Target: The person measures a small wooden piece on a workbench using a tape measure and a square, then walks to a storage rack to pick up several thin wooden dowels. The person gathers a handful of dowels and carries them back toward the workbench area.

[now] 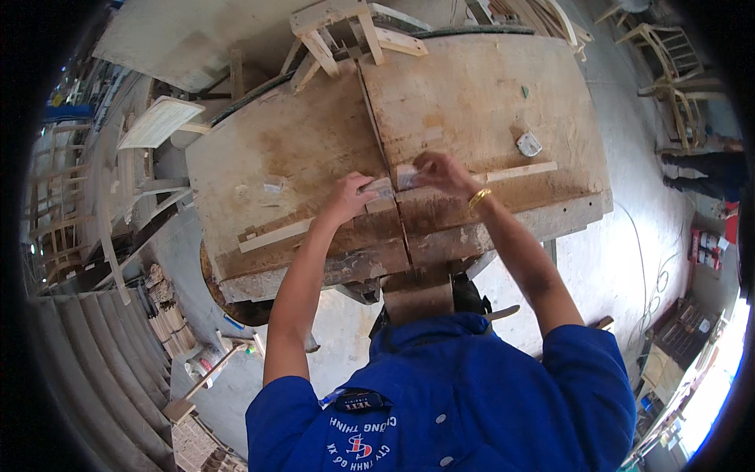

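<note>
Both my hands meet over the middle of a worn wooden workbench (464,86), close to the gap (371,106) between its two boards. My left hand (346,198) is closed, with fingertips pinching a small flat pale piece (381,189). Just right of the gap, my right hand (447,173) has its fingers curled at another small whitish piece (406,176), slightly blurred. What these pieces are made of I cannot make out. A thin pale wooden strip (275,236) lies left of my left hand, and a similar strip (519,171) extends right of my right hand.
A small white box-like object (528,144) sits on the right board. At the far edge stands a wooden frame (334,23). Curved wooden parts (59,197) crowd the left side, and chair frames (672,63) stand at far right. A cable (641,259) lies on the floor.
</note>
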`<state>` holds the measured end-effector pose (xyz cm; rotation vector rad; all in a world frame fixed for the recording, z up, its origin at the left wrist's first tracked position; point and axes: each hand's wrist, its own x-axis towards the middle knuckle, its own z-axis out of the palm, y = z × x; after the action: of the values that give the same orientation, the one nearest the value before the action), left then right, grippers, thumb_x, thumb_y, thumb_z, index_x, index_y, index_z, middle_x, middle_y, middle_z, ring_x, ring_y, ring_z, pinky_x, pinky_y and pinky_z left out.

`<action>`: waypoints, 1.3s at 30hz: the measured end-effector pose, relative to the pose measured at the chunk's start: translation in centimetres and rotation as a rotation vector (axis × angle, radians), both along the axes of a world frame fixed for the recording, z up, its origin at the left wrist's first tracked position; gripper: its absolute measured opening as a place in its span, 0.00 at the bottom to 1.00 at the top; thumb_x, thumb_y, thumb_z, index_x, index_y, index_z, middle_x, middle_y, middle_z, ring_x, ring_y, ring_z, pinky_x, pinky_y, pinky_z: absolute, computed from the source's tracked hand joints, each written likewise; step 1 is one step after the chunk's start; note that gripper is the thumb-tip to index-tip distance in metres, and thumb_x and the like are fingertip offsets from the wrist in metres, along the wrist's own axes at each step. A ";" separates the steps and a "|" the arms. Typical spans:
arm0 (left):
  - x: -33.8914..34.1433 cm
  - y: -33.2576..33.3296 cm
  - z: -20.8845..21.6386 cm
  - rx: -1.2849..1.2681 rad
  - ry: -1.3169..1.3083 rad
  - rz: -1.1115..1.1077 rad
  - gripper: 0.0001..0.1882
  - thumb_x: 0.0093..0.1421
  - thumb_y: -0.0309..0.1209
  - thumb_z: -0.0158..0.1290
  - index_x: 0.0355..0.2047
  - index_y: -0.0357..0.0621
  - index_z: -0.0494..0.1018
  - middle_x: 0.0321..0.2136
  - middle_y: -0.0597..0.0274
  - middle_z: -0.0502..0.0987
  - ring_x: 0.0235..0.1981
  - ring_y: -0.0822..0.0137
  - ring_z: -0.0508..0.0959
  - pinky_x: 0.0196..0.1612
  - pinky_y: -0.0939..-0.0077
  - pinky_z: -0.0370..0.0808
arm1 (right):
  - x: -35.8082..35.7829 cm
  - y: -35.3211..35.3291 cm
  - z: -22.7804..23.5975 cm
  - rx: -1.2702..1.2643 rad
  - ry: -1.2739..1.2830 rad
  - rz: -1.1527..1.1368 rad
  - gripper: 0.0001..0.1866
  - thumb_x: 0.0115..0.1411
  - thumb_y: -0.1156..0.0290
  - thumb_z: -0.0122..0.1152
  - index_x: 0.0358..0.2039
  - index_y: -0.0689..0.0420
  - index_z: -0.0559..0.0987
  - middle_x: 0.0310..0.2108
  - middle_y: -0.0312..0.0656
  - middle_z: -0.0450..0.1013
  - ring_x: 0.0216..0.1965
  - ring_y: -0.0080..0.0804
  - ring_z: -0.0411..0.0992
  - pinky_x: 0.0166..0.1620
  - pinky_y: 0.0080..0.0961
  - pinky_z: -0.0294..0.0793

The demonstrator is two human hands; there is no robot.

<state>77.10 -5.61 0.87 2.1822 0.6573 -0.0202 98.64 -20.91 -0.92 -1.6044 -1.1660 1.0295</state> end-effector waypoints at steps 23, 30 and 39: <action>0.1 -2.7 -0.7 -0.187 0.008 0.299 0.21 0.50 0.36 0.57 0.43 0.36 0.73 0.40 0.50 0.76 0.41 0.59 0.76 0.44 0.69 0.71 | -0.7 1.9 1.0 -0.164 -0.120 0.117 0.14 0.54 0.64 0.60 0.38 0.60 0.79 0.31 0.42 0.77 0.31 0.25 0.74 0.34 0.23 0.72; 0.3 -2.5 -1.3 -0.157 -0.027 0.299 0.19 0.51 0.36 0.57 0.41 0.36 0.74 0.36 0.51 0.78 0.38 0.61 0.77 0.42 0.70 0.72 | 0.1 1.8 -0.7 -0.057 -0.082 0.116 0.15 0.53 0.61 0.61 0.36 0.57 0.80 0.27 0.44 0.77 0.26 0.26 0.74 0.31 0.25 0.72; 0.5 -3.0 -0.9 -0.133 -0.008 0.310 0.18 0.52 0.37 0.57 0.40 0.38 0.76 0.37 0.54 0.78 0.37 0.64 0.77 0.42 0.70 0.72 | 0.1 1.6 1.0 -0.150 -0.102 0.112 0.14 0.52 0.63 0.62 0.37 0.56 0.80 0.29 0.42 0.77 0.28 0.25 0.74 0.31 0.23 0.72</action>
<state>77.60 -8.61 0.00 1.9324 0.9554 0.1049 98.76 -19.35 0.04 -1.7420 -1.2846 1.1420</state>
